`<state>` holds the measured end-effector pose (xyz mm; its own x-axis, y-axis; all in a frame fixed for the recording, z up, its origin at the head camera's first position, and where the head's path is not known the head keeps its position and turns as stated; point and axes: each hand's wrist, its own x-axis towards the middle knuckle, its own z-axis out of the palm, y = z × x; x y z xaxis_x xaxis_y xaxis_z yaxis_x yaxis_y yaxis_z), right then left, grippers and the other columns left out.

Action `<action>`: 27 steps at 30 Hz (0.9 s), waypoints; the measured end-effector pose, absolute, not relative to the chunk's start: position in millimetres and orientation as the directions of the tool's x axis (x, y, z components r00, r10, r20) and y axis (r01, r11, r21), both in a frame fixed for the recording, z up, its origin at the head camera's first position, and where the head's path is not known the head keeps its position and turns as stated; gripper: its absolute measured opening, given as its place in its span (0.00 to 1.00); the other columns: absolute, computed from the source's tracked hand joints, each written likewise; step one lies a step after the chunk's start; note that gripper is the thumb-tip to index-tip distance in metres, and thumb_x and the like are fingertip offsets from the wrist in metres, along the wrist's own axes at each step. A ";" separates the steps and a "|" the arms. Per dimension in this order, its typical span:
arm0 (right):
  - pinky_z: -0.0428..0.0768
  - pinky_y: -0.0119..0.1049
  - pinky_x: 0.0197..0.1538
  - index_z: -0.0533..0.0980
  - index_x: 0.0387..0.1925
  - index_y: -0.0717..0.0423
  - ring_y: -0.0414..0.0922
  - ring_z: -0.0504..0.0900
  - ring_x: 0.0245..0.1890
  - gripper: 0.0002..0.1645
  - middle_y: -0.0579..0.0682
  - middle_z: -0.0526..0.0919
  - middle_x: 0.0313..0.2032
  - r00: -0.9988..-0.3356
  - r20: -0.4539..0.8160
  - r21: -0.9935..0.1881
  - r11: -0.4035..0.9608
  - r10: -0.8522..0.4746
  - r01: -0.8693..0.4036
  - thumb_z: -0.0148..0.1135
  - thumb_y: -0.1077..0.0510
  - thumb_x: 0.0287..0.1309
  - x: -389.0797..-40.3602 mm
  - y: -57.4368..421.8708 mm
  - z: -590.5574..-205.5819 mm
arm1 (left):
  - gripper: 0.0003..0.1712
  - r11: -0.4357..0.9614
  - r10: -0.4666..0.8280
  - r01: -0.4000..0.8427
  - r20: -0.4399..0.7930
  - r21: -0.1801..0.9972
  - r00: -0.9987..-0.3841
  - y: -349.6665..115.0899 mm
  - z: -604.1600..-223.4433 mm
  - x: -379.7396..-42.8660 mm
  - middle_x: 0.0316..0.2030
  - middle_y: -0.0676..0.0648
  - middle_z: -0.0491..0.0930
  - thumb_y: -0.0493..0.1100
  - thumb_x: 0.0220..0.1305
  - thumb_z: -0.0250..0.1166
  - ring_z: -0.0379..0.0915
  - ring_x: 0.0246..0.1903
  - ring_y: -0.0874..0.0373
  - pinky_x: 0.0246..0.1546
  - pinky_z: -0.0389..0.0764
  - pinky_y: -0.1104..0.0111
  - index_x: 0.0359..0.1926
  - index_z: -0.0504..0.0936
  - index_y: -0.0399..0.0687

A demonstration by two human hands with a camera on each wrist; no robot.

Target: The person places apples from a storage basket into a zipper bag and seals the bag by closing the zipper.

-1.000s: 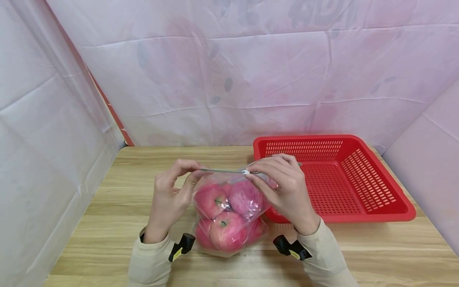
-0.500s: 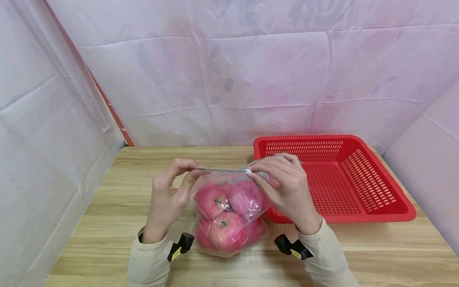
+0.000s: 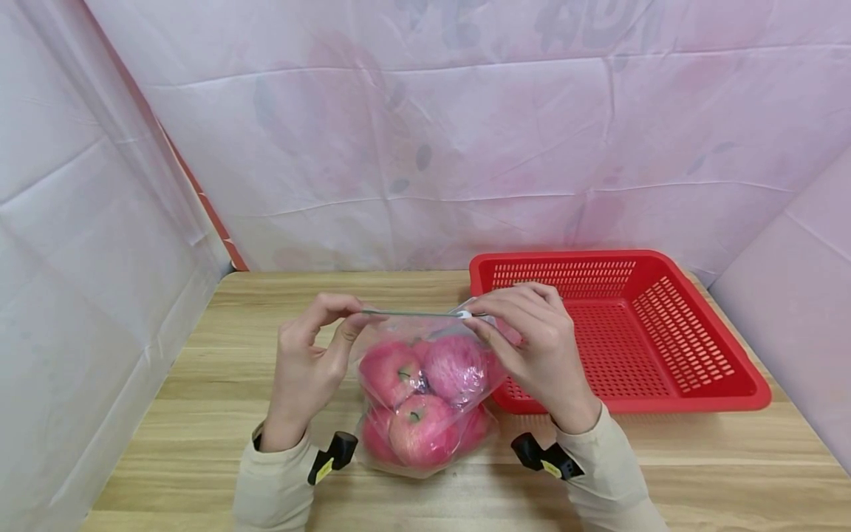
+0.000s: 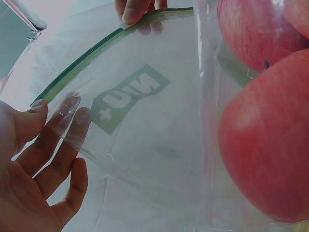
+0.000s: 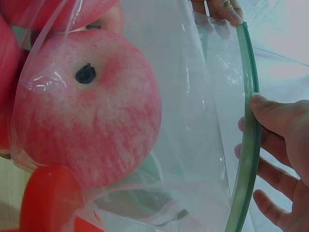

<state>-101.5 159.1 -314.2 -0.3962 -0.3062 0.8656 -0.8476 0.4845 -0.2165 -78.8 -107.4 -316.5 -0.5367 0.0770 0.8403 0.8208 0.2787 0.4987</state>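
A clear zip bag (image 3: 404, 326) full of several red apples (image 3: 423, 436) stands on the wooden table. Its green zip strip (image 3: 415, 314) is stretched level along the top, with a white slider (image 3: 464, 314) near the right end. At the left corner, my left hand (image 3: 309, 366) pinches the strip between thumb and fingers. My right hand (image 3: 541, 351) pinches the strip at the slider. In the left wrist view, a green printed label (image 4: 128, 99) shows through the plastic. The right wrist view has the right thumb (image 5: 270, 110) pressed on the strip, fingers behind it.
A red perforated basket (image 3: 691, 405) stands to the right, its left side close against the bag and partly behind my right hand. Cloth walls (image 3: 425, 133) enclose the wooden table (image 3: 219, 384) at the back and sides. Both wrists carry black camera mounts (image 3: 342, 449).
My right hand has shifted slightly right along with the slider. My left hand has edged left, so a longer stretch of strip shows between them. The apples have barely moved.
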 end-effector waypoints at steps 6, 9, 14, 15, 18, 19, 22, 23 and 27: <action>0.70 0.40 0.55 0.87 0.40 0.55 0.47 0.87 0.42 0.19 0.50 0.91 0.39 -0.405 0.863 -0.225 0.489 -0.301 -0.843 0.64 0.44 0.69 -101.6 159.9 -313.5 | 0.06 0.284 0.084 0.822 0.841 0.494 -0.535 -109.2 -316.0 -78.9 0.33 0.44 0.89 0.36 0.68 0.66 0.86 0.36 0.63 0.45 0.84 0.75 0.39 0.81 0.35; 0.70 0.41 0.55 0.87 0.40 0.55 0.48 0.87 0.42 0.18 0.50 0.91 0.39 -0.403 0.865 -0.222 0.493 -0.299 -0.841 0.64 0.45 0.69 -101.6 160.5 -313.1 | 0.08 0.292 0.085 0.820 0.841 0.492 -0.535 -110.6 -315.4 -78.6 0.33 0.44 0.89 0.38 0.69 0.66 0.86 0.36 0.63 0.46 0.83 0.75 0.39 0.81 0.35; 0.70 0.40 0.56 0.87 0.41 0.55 0.48 0.88 0.43 0.19 0.51 0.91 0.40 -0.410 0.862 -0.224 0.501 -0.297 -0.836 0.63 0.44 0.69 -101.8 162.5 -313.1 | 0.07 0.282 0.078 0.824 0.844 0.491 -0.530 -111.4 -314.7 -78.3 0.33 0.43 0.89 0.37 0.69 0.65 0.86 0.38 0.64 0.45 0.83 0.76 0.39 0.81 0.35; 0.70 0.39 0.56 0.87 0.41 0.55 0.48 0.88 0.43 0.19 0.51 0.91 0.40 -0.412 0.862 -0.226 0.502 -0.296 -0.835 0.63 0.44 0.69 -101.8 162.8 -313.1 | 0.07 0.283 0.076 0.823 0.843 0.493 -0.532 -111.6 -314.8 -78.2 0.33 0.43 0.89 0.37 0.69 0.66 0.86 0.38 0.64 0.45 0.82 0.76 0.39 0.81 0.35; 0.69 0.37 0.57 0.87 0.41 0.55 0.48 0.87 0.43 0.19 0.51 0.91 0.40 -0.420 0.859 -0.235 0.502 -0.294 -0.832 0.63 0.44 0.69 -101.8 163.7 -313.2 | 0.04 0.298 0.067 0.813 0.839 0.500 -0.540 -112.0 -315.2 -77.9 0.32 0.43 0.88 0.34 0.67 0.66 0.86 0.38 0.63 0.46 0.83 0.75 0.39 0.81 0.35; 0.69 0.37 0.57 0.87 0.41 0.55 0.48 0.87 0.43 0.19 0.51 0.91 0.40 -0.421 0.859 -0.236 0.502 -0.293 -0.832 0.63 0.44 0.69 -101.8 163.9 -313.1 | 0.04 0.304 0.061 0.808 0.836 0.505 -0.546 -111.9 -315.4 -77.7 0.32 0.44 0.88 0.33 0.66 0.67 0.86 0.37 0.62 0.46 0.83 0.75 0.39 0.81 0.35; 0.69 0.37 0.57 0.87 0.41 0.55 0.48 0.87 0.43 0.19 0.51 0.91 0.40 -0.422 0.858 -0.237 0.501 -0.294 -0.832 0.63 0.44 0.69 -101.9 164.4 -312.8 | 0.04 0.330 0.049 0.794 0.831 0.510 -0.554 -112.1 -316.0 -77.2 0.31 0.44 0.86 0.29 0.64 0.68 0.87 0.37 0.59 0.48 0.83 0.75 0.38 0.80 0.35; 0.69 0.37 0.57 0.87 0.41 0.54 0.48 0.87 0.43 0.19 0.51 0.91 0.40 -0.422 0.858 -0.237 0.501 -0.295 -0.832 0.63 0.44 0.69 -101.9 164.6 -312.7 | 0.04 0.338 0.045 0.790 0.830 0.511 -0.556 -112.3 -316.4 -77.1 0.31 0.44 0.85 0.29 0.63 0.68 0.87 0.38 0.59 0.49 0.83 0.74 0.38 0.80 0.35; 0.69 0.38 0.57 0.87 0.41 0.55 0.48 0.87 0.43 0.19 0.51 0.91 0.40 -0.423 0.857 -0.237 0.503 -0.294 -0.831 0.63 0.44 0.70 -101.9 165.0 -312.3 | 0.04 0.342 0.036 0.780 0.822 0.524 -0.568 -112.6 -316.7 -76.6 0.32 0.43 0.85 0.29 0.64 0.68 0.86 0.39 0.62 0.49 0.83 0.75 0.38 0.80 0.35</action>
<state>-101.9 165.0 -312.3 -0.4227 -0.2937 0.8573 -0.8309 0.5033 -0.2373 -76.6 -112.6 -316.7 -0.5683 0.0360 0.8220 0.7799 0.3419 0.5242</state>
